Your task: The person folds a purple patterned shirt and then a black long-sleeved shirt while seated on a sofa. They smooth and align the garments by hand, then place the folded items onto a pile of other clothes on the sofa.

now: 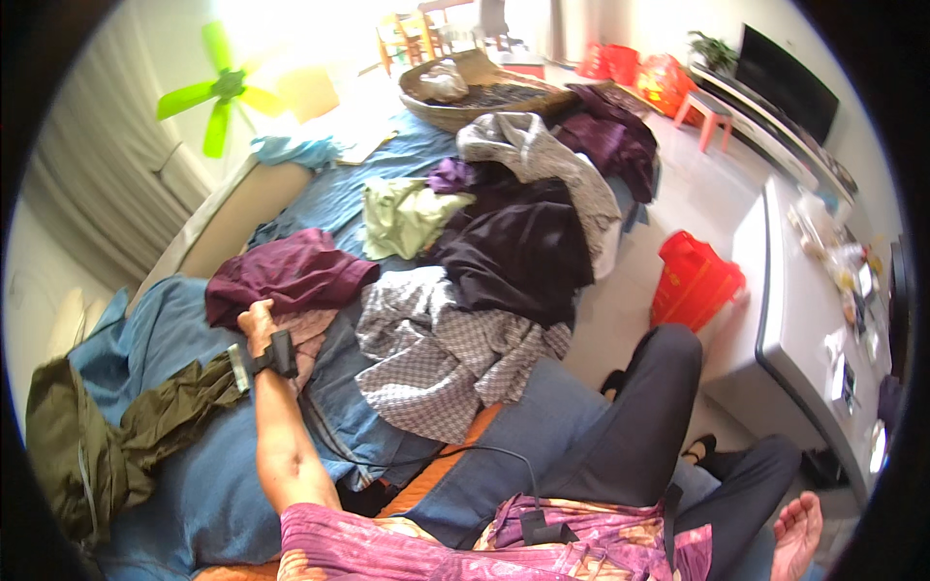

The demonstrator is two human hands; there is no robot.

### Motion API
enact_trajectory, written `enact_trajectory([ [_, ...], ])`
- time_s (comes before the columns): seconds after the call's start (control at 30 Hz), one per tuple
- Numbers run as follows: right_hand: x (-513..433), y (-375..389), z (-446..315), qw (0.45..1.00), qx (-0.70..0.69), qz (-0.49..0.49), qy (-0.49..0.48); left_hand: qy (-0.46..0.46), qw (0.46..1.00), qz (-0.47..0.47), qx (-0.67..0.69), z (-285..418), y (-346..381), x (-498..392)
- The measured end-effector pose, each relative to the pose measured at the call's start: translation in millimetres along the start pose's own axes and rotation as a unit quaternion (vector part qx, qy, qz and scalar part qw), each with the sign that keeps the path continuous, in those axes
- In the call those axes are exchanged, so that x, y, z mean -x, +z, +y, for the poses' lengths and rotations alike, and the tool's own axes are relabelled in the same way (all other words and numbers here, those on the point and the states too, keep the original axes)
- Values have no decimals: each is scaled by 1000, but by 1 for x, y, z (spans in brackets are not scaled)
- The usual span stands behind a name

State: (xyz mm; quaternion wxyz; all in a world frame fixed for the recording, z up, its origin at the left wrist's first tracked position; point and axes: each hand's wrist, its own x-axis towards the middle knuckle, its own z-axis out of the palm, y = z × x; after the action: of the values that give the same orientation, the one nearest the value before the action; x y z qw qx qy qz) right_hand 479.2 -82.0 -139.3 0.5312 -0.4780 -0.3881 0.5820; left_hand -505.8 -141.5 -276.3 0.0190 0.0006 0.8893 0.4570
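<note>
My left hand (258, 323) reaches out over the sofa, fingers closed on the near edge of a maroon garment (290, 272). A pink cloth (311, 340) lies partly under that garment, beside my wrist. My right hand (797, 534) rests palm up by my thigh at the lower right, with nothing in it. In front of me a grey-and-white checked garment (450, 356) lies crumpled, overlapping a black garment (519, 250). Beyond my left hand is a pale green cloth (399, 218), with a small purple cloth (449, 176) touching it.
An olive garment (69, 443) lies at the left on the blue sofa cover (211, 465). A woven basket (429, 109) stands at the far end. A red bag (694, 279) sits on the floor beside a cluttered table (799, 319). A black cable (421, 462) crosses before my body.
</note>
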Motion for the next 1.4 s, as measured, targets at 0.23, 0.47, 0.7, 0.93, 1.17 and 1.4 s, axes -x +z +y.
enact_trajectory([
  [0.23,12,25,13,992,18,121,-2,46,998,20,-48,16,3,-32],
  [0.47,14,38,12,993,27,114,-2,88,990,43,-97,35,-5,-64],
  [0.7,16,42,10,992,48,119,5,110,977,58,-173,32,-22,-89],
  [0.93,4,25,23,992,21,119,40,166,922,95,-336,20,-28,-75],
  [1.17,-4,1,48,984,-17,155,85,572,805,109,-115,122,38,66],
  [1.4,-1,-20,77,976,-87,177,94,707,634,-302,-84,152,117,293],
])
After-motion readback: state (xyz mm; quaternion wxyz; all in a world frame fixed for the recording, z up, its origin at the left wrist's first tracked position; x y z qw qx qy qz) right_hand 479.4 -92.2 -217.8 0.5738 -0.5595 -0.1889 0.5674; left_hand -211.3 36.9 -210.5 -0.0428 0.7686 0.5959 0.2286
